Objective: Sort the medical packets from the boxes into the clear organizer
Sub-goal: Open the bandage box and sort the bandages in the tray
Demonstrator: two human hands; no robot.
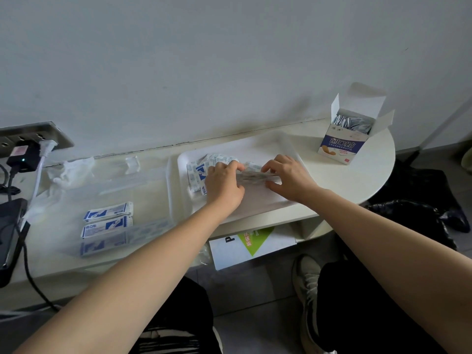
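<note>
Both hands work over a white tray [255,198] in the middle of the table. My left hand [223,183] and my right hand [288,177] pinch the two ends of a stack of greyish packets [255,176] held between them. A loose pile of blue-and-white packets [199,169] lies in the tray's left part, partly under my left hand. The clear organizer [76,200] sits left of the tray, with three stacks of blue-and-white packets [107,226] in its near compartments. An open box [350,134] full of silver packets stands at the far right.
A crumpled clear wrapper [71,169] lies at the back left. A wall socket with a charger and cables [25,157] and a dark phone [10,231] fill the left edge. A white and green box [252,244] sits on the shelf below. The wall runs close behind.
</note>
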